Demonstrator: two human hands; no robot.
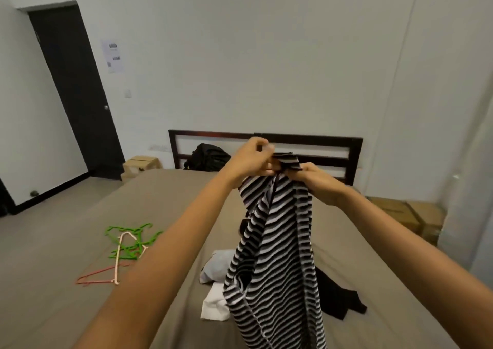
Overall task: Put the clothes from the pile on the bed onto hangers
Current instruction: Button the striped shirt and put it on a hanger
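1 top, striped: held aloft over bed, long axis vertical, hem down. Grip: left hand and right hand both pinching collar, close together. Several hangers: loose on bed, well left of top, nearer left hand. Remaining pile: under top.

To your left stands a black door, closed, with a round metal knob at its right edge. On the white wall, just right of the door, you see a printed paper notice and, lower down, a pale wall switch. Low between the door and the black backpack sits a small cardboard box. To your right, against the wall, are larger cardboard boxes. At far left, beside the dark skirting, lies a small dark object, too small to identify.
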